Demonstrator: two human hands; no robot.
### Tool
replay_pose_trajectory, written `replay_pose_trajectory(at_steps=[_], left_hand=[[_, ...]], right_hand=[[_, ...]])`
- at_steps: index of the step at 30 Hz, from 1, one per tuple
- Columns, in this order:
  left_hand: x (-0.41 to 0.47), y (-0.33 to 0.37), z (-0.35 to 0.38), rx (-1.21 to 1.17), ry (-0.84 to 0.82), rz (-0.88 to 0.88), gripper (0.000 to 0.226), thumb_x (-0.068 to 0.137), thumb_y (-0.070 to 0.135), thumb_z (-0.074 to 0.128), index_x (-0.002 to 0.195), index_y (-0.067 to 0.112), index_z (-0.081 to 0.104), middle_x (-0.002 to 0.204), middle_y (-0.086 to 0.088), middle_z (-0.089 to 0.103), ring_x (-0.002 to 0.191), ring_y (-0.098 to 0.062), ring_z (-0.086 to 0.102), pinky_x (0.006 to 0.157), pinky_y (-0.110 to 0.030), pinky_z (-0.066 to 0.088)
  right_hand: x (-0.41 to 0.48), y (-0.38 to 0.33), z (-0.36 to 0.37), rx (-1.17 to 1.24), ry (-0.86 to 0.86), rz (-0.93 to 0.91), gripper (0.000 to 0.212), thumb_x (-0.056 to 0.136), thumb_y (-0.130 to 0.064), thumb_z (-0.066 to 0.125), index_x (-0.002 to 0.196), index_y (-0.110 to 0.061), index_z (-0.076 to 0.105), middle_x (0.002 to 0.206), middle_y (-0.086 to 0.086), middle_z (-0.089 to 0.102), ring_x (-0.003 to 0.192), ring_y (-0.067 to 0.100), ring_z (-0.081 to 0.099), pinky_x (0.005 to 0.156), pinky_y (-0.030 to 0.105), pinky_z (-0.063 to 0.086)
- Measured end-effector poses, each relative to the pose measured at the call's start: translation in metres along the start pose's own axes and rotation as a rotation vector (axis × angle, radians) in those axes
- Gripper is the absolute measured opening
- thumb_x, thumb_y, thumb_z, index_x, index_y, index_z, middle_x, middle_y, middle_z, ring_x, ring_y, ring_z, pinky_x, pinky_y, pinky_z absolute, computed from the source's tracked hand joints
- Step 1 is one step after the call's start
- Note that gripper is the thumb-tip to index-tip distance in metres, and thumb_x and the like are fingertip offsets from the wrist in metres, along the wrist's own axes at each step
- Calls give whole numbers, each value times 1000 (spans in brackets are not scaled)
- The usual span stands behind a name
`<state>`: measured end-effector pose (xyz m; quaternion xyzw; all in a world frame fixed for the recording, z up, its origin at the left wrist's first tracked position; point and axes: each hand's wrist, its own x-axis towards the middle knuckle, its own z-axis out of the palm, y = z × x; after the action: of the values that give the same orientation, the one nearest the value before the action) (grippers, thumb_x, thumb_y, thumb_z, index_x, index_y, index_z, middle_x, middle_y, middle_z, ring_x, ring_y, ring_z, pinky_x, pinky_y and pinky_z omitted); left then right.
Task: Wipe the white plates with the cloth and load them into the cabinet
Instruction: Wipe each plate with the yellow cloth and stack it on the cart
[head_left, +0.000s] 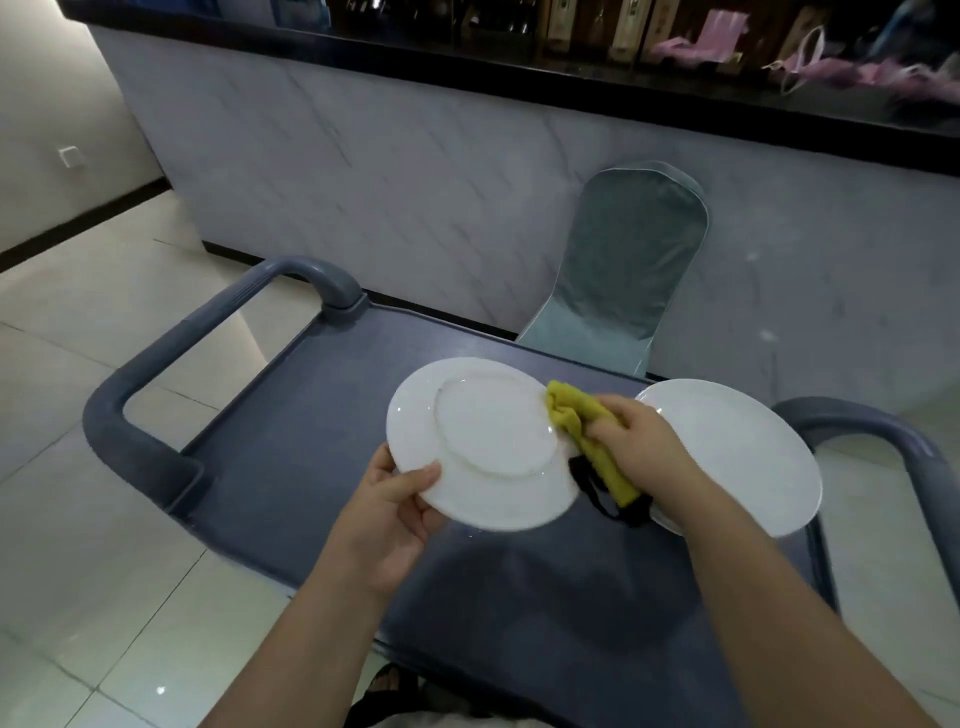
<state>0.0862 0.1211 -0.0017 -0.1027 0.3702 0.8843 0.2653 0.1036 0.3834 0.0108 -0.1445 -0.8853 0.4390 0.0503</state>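
The left hand (395, 512) holds the first plate (483, 441) above the cart (322, 415), clear of its surface. The thumb is clamped on the near left rim, on the face turned to the camera; the remaining fingers are hidden behind the plate. The first plate is white and tilted, with its underside and round foot ring facing up. The right hand (636, 441) grips the cloth (571, 415), with the fingers curled tightly around it. The cloth is yellow and bunched; its upper end touches the right rim of the first plate, and its lower end hangs below the hand. The second plate (737, 452), also white, lies on the surface at the right end of the cart, partly covered by the right hand and forearm. The two plates are near each other but do not touch. A black strap (592, 493) lies on the surface between them, under the lower end of the cloth. The cart is grey-blue, with a looped handle (171, 358) at the left end and another at the right end. A chair (634, 260) with a grey-green cover stands just behind the cart, against the marbled front of a counter (363, 171) with a dark top. The floor (78, 519) is pale tile.
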Motion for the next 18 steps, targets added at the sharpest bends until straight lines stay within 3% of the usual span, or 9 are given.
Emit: replay_pose_trajectory(at_steps=[3,6,7,9,11,12,14,16,18], left_hand=[[14,-13,8,-105,130,-12,39,80,-9,57,113,12,57,89,-7,76,71,-19,74,50,-26,56],[27,-21,16,-38,185,-37,30,90,-4,55,112,16,59,80,-7,75,62,-19,72,47,-28,55],[29,-20,16,-63,179,-39,30,89,-4,55,113,15,59,81,-8,76,62,-19,72,49,-29,56],[30,-14,14,-168,133,-24,38,81,-6,57,114,12,59,90,-10,76,73,-20,74,54,-31,58],[32,-7,11,-228,100,-12,42,71,-6,61,110,13,61,97,-11,75,83,-21,74,58,-32,59],[33,-7,11,-230,91,-13,43,69,-5,61,108,13,61,98,-11,75,83,-21,74,58,-32,59],[36,-9,17,-176,81,-25,44,70,-3,62,110,13,61,96,-11,76,79,-21,74,57,-31,59],[40,-11,23,-66,96,-46,39,76,0,62,111,16,61,93,-10,76,75,-22,74,55,-33,59],[41,-7,23,-42,88,-42,36,79,1,61,112,15,60,92,-9,76,74,-21,74,55,-33,59]], right_hand=[[-58,0,54,-103,103,-165,44,72,-34,45,109,-32,68,100,2,57,91,21,53,82,32,49],[-87,-16,103,-225,60,-466,54,73,-27,49,126,-38,56,121,1,47,102,19,48,83,23,45],[-82,-13,100,-221,99,-491,53,75,-24,51,126,-37,57,122,0,46,104,18,48,84,19,42],[-67,4,75,-107,212,-279,47,80,-14,55,124,-29,63,116,-3,45,105,20,51,87,14,38],[-56,25,52,-5,302,-41,38,84,-8,56,119,-20,65,109,-4,43,104,22,52,91,21,40],[-56,24,51,-27,312,-21,37,85,-11,54,120,-19,65,109,-3,43,103,21,51,93,29,43],[-61,0,68,-135,238,-225,50,79,-21,50,128,-26,60,118,0,46,106,17,47,93,31,45],[-68,-19,91,-212,137,-431,58,75,-26,50,131,-40,51,124,-1,46,108,12,44,86,18,41],[-64,-17,93,-207,140,-467,57,76,-26,51,130,-43,50,123,-6,44,106,10,45,83,16,42]])
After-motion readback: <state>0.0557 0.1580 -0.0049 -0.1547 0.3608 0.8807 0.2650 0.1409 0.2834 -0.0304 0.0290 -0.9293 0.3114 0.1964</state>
